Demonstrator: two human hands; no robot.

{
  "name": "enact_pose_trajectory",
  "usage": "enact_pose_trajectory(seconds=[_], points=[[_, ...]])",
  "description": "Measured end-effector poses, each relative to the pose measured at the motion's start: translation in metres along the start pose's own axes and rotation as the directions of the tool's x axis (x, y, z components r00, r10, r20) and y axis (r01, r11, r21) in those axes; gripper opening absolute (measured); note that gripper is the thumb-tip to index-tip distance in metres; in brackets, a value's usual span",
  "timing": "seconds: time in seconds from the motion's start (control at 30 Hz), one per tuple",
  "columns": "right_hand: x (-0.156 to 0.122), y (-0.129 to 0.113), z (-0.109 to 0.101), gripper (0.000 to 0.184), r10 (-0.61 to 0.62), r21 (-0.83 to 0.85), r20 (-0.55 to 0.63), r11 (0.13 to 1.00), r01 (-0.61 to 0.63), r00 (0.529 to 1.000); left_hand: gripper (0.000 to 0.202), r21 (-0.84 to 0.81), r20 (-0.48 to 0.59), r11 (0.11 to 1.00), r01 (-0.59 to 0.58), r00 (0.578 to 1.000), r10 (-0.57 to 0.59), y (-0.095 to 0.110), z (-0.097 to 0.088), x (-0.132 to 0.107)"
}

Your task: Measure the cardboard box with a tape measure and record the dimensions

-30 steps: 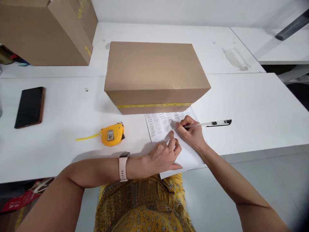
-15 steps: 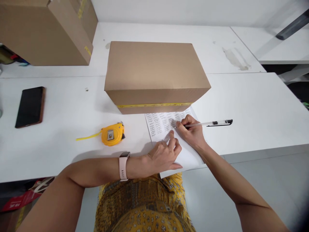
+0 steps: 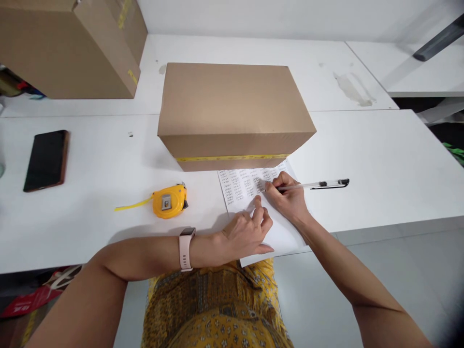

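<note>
My right hand point(image 3: 289, 197) grips a clear pen point(image 3: 311, 185) with a black cap on its rear end. The pen's tip meets a white sheet of paper point(image 3: 286, 237) covered in columns of small handwriting. On the lower part of the sheet rests my left hand point(image 3: 248, 230), fingers apart and holding nothing, its index finger close to the pen tip. A closed cardboard box point(image 3: 235, 104) with a yellow tape strip stands just beyond, over the sheet's far edge. Left of the paper lies a yellow tape measure point(image 3: 168, 201), a short length of its blade out.
A black phone point(image 3: 46, 159) lies on the white table point(image 3: 108, 159) at the left. Behind it stands a larger cardboard box point(image 3: 83, 53). A dark grey bar point(image 3: 438, 38) juts in at the upper right. The table's near edge runs just in front of me.
</note>
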State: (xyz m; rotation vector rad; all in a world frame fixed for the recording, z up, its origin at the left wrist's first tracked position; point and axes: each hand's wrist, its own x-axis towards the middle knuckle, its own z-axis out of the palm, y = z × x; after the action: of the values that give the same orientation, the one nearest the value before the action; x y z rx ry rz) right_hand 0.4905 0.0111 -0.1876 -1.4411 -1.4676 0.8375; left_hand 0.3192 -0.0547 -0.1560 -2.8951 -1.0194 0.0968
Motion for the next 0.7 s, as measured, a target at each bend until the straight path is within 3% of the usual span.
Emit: enact_pose_trajectory(seconds=[0.7], points=[[0.0017, -0.0074, 0.0, 0.034, -0.009, 0.014, -0.009, 1.0, 0.009, 1.0, 0.087, -0.019, 0.008, 1.0, 0.007, 1.0, -0.006, -0.0002, 0.0005, -0.0009]])
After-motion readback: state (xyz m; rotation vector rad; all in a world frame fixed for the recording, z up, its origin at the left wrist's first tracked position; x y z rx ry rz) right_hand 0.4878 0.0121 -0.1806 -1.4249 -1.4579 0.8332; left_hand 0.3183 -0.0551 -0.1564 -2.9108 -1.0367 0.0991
